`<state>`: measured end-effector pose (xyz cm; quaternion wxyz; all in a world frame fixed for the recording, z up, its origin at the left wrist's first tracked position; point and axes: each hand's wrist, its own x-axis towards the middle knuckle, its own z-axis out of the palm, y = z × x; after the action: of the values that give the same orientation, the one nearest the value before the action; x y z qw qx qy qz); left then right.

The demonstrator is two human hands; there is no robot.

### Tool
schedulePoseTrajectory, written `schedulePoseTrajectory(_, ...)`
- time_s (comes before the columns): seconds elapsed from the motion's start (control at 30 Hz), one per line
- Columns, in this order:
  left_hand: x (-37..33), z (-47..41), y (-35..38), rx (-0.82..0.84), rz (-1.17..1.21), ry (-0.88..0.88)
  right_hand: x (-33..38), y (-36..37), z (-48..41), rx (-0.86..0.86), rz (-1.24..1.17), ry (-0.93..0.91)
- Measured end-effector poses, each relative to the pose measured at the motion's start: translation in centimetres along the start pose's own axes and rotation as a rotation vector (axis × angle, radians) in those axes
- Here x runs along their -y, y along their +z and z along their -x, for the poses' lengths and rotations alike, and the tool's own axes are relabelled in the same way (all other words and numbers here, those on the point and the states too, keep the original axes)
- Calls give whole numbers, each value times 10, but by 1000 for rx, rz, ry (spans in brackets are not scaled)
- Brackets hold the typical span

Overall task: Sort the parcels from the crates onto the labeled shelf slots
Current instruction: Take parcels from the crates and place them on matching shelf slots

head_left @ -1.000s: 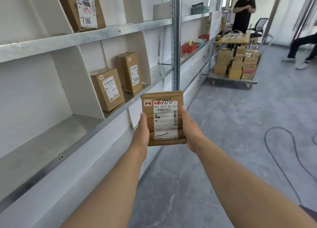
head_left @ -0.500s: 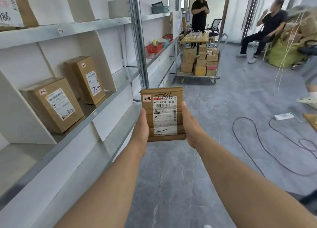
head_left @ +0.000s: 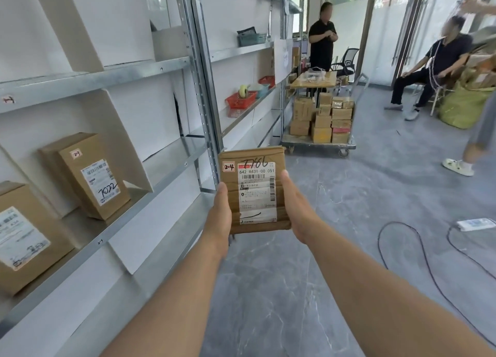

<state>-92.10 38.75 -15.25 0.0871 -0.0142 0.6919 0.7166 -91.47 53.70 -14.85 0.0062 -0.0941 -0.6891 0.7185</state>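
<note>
Metal shelf rack (head_left: 107, 75) runs along the left wall, with white dividers cutting it into slots. Flat trolley (head_left: 319, 145) stacked with brown cartons is parked at the rack's far end. Two brown boxes stand in the rack's lower slots, one marked 7022 (head_left: 91, 177) and a nearer one (head_left: 24, 238) cut off by the frame edge.

Parcel (head_left: 255, 190) is held in the air just off the rack's front, beside its upright post, at about the height of the lower shelf. It is a flat brown cardboard pack, upright, creased across the face. It carries a white shipping label (head_left: 257, 195) with barcodes and "642 H431-00 051", with "7786" handwritten above. A small "2-4" sticker (head_left: 228, 166) is at the top left corner.

Left hand (head_left: 220, 214) clamps the parcel's left edge, thumb lying flat up the front. Right hand (head_left: 298, 209) clamps the right edge, thumb pressed on the label's margin. The fingers of both hands are behind the pack, so their spread cannot be told.
</note>
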Motion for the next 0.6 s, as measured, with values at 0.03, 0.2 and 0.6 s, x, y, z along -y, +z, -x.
schedulePoseTrajectory(0.03, -2, -13, 8, -3, 15, -4, 4, -7, -14, 6, 9, -7)
schedulePoseTrajectory(0.2, -8, -68, 38, -54, 14, -12, 8, -33, -81, 29, 18, 14)
schedulePoseTrajectory(0.6, -4, -211, 20, -198, 9, 5, 2, -3, -240, 159, 16, 20)
